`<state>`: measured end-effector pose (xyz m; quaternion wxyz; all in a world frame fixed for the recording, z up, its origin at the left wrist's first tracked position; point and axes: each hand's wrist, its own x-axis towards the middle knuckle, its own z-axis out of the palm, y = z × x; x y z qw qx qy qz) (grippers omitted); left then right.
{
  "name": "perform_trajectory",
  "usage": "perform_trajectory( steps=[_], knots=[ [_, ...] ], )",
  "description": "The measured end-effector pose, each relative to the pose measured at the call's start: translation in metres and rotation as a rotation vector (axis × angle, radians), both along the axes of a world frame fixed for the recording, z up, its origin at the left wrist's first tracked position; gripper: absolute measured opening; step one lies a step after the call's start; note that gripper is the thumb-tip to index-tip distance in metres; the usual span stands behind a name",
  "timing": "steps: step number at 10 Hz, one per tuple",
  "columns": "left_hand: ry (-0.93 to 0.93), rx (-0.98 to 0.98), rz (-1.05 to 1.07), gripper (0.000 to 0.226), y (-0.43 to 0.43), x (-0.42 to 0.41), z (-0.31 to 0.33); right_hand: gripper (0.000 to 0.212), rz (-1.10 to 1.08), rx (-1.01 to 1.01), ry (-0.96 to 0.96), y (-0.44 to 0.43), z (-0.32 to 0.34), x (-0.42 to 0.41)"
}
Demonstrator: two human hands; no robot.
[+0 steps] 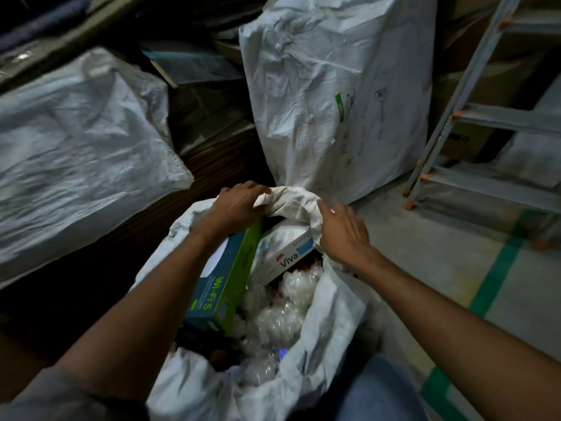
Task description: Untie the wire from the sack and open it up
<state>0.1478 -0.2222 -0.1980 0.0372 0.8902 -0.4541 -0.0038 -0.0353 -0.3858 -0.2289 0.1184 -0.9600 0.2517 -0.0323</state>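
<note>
A white woven sack [331, 311] stands on the floor right below me with its mouth spread wide. Inside lie a blue-green box [218, 287] printed "Wi-Fi 5", a white box [285, 253] printed "Viva" and crumpled clear bubble wrap [273, 320]. My left hand [236, 205] is shut on the far rim of the sack, bunching the cloth. My right hand [343, 232] rests on the rim's right side with fingers spread. No wire shows anywhere.
A tall full white sack [337, 95] stands just behind the open one. Another white sack [82, 147] lies at the left on dark stacked cardboard. A metal stepladder [473, 117] stands at the right on a concrete floor with green tape lines [498, 268].
</note>
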Motion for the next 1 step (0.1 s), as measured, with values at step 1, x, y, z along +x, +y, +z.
perform_trajectory(
  steps=[1],
  knots=[
    [-0.033, -0.012, 0.094, 0.042, 0.0293, -0.0357, 0.0086, 0.058, 0.013, -0.03, -0.045, 0.0099, 0.0209, -0.0186]
  ],
)
